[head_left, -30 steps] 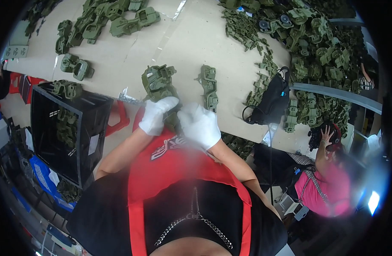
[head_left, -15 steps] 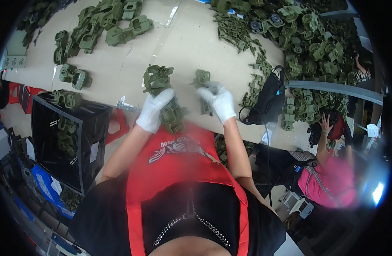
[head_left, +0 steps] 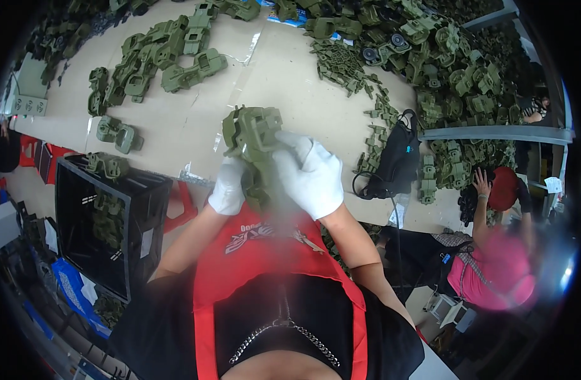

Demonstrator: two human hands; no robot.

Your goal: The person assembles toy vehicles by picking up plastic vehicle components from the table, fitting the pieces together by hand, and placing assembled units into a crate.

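Both of my hands wear white gloves and meet in front of my red apron, over the table's near edge. My left hand (head_left: 227, 187) is closed round the lower left side of a green moulded plastic shell (head_left: 256, 158), which looks like a toy vehicle body. My right hand (head_left: 311, 174) is closed, thumb and fingers at a smaller green plastic piece (head_left: 266, 126) with an opening in it. That piece lies against the shell's upper right side; whether the two are joined I cannot tell. The shell's lower end is blurred.
More green shells (head_left: 154, 57) lie at the far left of the table (head_left: 290, 82). Small green parts (head_left: 347, 66) and a large heap (head_left: 455, 82) fill the right side, beside a black pouch (head_left: 401, 149) with a cord. A black crate (head_left: 107, 221) stands left; a person in pink (head_left: 493, 272) works at right.
My right hand has lifted the smaller green piece off the table and moved left, bringing it against the shell in my left hand. The view has shifted slightly.
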